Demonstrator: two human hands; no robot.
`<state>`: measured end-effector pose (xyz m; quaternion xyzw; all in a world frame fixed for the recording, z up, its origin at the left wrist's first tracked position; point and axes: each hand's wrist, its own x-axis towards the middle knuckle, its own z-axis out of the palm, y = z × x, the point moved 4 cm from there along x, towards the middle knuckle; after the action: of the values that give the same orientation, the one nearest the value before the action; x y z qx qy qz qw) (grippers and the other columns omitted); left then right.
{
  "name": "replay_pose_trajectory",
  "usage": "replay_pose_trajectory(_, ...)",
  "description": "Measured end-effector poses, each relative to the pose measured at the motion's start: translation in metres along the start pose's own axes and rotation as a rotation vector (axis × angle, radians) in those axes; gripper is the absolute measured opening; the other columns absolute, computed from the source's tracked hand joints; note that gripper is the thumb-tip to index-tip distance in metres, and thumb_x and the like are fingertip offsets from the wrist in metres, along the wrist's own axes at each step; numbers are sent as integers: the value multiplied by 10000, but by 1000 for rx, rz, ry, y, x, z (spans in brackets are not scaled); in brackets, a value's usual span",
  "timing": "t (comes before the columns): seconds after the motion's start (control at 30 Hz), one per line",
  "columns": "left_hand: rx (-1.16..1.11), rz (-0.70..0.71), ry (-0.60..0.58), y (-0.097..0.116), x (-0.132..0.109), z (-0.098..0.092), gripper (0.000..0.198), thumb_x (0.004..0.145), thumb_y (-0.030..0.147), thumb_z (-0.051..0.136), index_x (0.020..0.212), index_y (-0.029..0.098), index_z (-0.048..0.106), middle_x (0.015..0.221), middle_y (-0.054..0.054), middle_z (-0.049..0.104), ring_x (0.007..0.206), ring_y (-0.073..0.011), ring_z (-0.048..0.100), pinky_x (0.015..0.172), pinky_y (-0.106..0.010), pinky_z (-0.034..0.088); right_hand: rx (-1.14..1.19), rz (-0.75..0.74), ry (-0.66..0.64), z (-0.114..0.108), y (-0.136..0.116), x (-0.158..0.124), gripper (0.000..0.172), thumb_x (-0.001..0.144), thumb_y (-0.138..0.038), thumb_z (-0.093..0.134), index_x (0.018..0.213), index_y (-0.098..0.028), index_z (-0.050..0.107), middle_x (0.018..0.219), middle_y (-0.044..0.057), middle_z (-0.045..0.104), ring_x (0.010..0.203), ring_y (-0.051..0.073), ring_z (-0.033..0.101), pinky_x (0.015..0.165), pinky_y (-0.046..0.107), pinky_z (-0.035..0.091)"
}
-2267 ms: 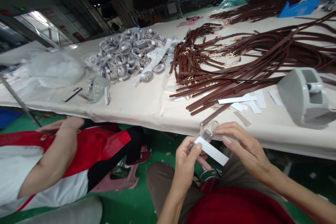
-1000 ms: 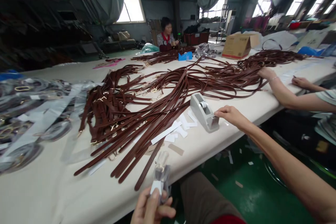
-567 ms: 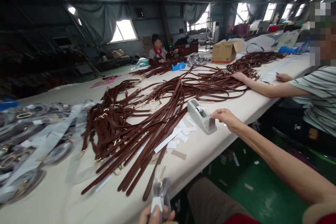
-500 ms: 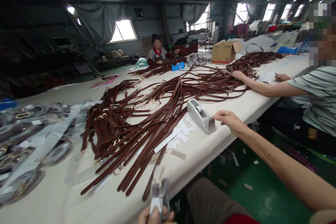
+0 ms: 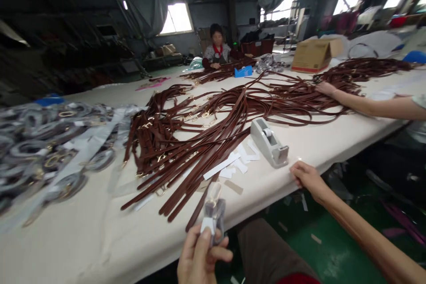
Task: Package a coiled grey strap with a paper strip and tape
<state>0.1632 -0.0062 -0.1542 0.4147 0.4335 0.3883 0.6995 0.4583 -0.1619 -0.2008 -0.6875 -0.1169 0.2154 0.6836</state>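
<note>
My left hand is low at the table's near edge. It pinches the end of a brown strap wrapped in clear plastic, thumb on a small white label. My right hand hovers just off the table edge, a little to the right of the grey tape dispenser. Its fingers are pinched together, with a small glinting bit of clear tape at the fingertips. The wrapped strap leads back up into the big heap of brown leather straps.
White paper strips lie beside the dispenser. Plastic-wrapped coiled straps fill the table's left. A co-worker's arm reaches over the straps from the right. Farther back are a cardboard box and a seated person.
My right hand has drawn back from the tape dispenser toward me, off the table edge. My left hand still grips the wrapped strap end and has risen slightly. The view has swung left.
</note>
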Motion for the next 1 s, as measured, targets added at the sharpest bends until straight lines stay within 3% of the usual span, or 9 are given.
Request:
replay_pose_trajectory(0.07,21,8,-48,0,-2,7,331,729,395,783,914,175,621,689,51,693,423,-84,613,685,-233,610,42,18,-109,5,0,-20,404,671,-544,744,675,-200,531,545,-37,493,472,108,417,449,237,327)
replay_pose_trajectory(0.17,56,23,-123,-4,-2,16,270,813,400,706,919,171,608,715,45,682,446,-96,638,702,-257,600,183,-12,-393,29,-21,-51,331,817,-480,734,751,-195,580,580,-35,506,538,112,453,515,236,377)
replay_pose_trajectory(0.3,108,96,-150,-7,-3,24,220,900,394,614,937,177,606,762,49,677,472,-88,663,735,-248,578,247,-81,-765,88,-54,-84,269,925,-417,676,797,-190,609,598,-30,543,561,102,477,555,223,386)
replay_pose_trajectory(0.4,165,149,-165,-3,-8,26,221,923,392,589,981,179,586,698,43,677,482,-107,671,638,-217,552,173,-122,-942,131,-59,-97,290,928,-434,675,804,-178,616,630,-31,560,573,91,490,557,207,391)
replay_pose_trajectory(0.5,208,174,-174,2,-13,23,259,929,428,572,1002,180,565,667,24,680,465,-116,650,469,-173,464,87,-134,-982,156,-51,-99,337,915,-465,677,773,-167,609,634,-32,561,568,84,491,547,196,401)
replay_pose_trajectory(0.57,235,193,-166,4,-16,18,276,935,446,556,1013,182,563,702,13,693,458,-103,633,442,-165,443,46,-119,-966,164,-45,-99,375,893,-498,687,746,-166,596,606,-33,561,549,84,493,528,193,401)
replay_pose_trajectory(0.77,324,232,-124,4,-25,5,284,948,459,533,1032,192,574,608,55,617,377,-56,528,393,-140,368,-36,-14,-927,174,-41,-104,493,769,-626,744,684,-180,552,538,-24,586,466,90,511,457,188,411)
replay_pose_trajectory(0.9,305,220,-160,9,-25,2,297,952,465,522,1024,183,583,526,80,549,322,-45,467,358,-141,299,-103,99,-941,180,-26,-104,564,698,-724,731,710,-189,551,531,1,634,404,113,537,395,196,406)
replay_pose_trajectory(1.0,182,183,-215,15,-24,-2,267,950,430,532,1010,173,577,636,57,625,312,-17,470,418,-150,375,-257,56,-937,171,-17,-103,577,758,-759,645,675,-194,558,477,2,607,369,125,522,364,207,383)
